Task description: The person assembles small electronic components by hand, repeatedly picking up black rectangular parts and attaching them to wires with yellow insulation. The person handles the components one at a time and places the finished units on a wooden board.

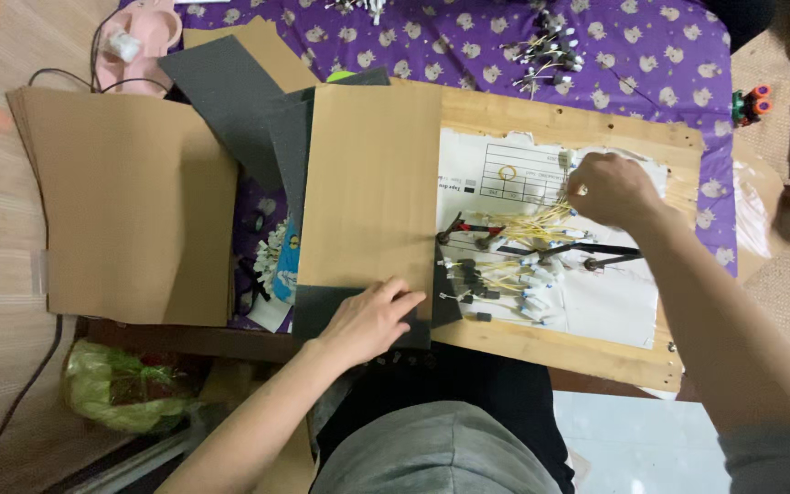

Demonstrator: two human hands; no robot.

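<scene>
The right hand (610,187) pinches the far end of the bundle of thin yellow wires (528,224), which fans leftward across the white printed sheet (605,293), while the left hand (372,320) presses flat, fingers spread, on the dark grey card sheet (322,306).

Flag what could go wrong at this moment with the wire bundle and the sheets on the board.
1. The right hand pinches a bundle of yellow wires fanned over the white paper; pulling might tangle them or sweep the small white connectors off.
2. The left hand presses on a dark grey sheet near the wooden board edge; it may slide off.
</scene>
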